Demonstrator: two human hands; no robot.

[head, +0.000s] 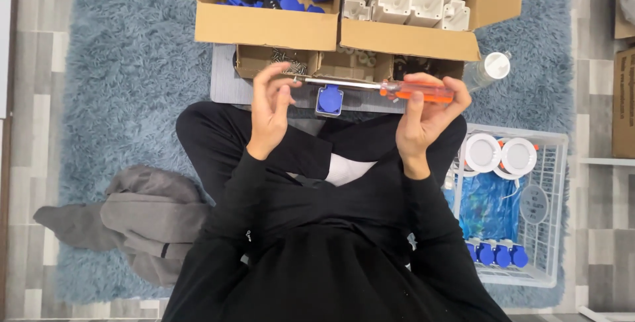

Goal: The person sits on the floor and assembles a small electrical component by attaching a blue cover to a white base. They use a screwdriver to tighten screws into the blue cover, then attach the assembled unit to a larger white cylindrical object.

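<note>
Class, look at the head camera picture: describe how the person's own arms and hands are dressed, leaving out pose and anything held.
Both arms wear long black sleeves reaching to the wrists. The left hand and right hand are bare: no gloves, and no rings or watch can be made out. A small metal zip pull hangs near the left sleeve.

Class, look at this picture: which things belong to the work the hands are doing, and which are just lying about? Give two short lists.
In hand: screwdriver, gripped by the right hand, its tip at the left hand; blue socket just below it; box of screws.

Lying about: grey jacket, bottle, white basket, blue rug.
</note>
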